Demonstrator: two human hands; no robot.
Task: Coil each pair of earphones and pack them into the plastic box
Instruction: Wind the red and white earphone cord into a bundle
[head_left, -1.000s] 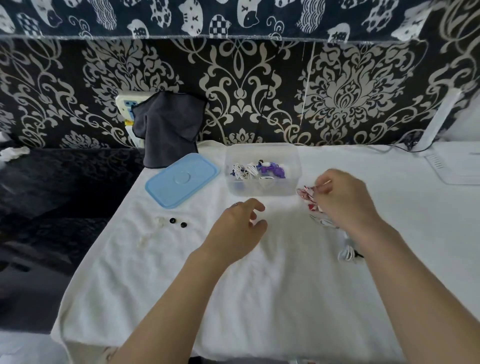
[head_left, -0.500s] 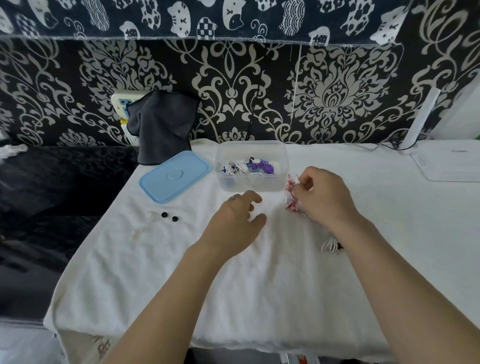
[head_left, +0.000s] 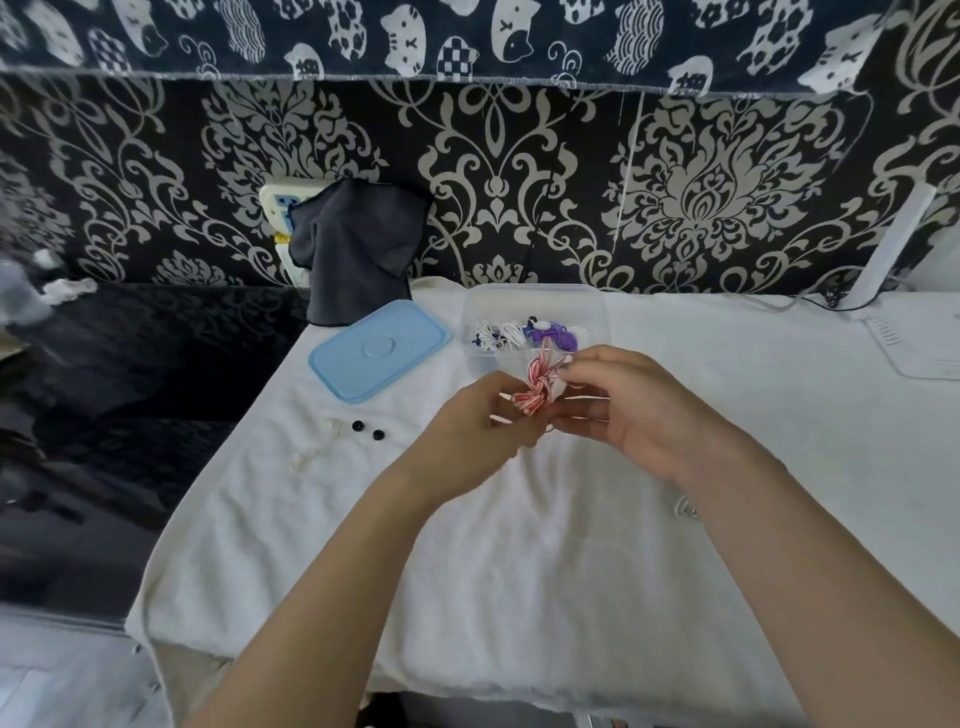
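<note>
Both hands meet above the white towel (head_left: 519, 545): the left hand (head_left: 470, 426) and right hand (head_left: 631, 410) pinch a bundled red-and-white striped earphone cord (head_left: 537, 384) between their fingertips. Just beyond them stands the clear plastic box (head_left: 535, 301), lidless, holding coiled white earphones (head_left: 498, 335) and purple earphones (head_left: 558, 335). Its smooth blue rounded-rectangle lid (head_left: 379, 351) lies left of the box, two small black ear tips (head_left: 366, 430) nearer.
</note>
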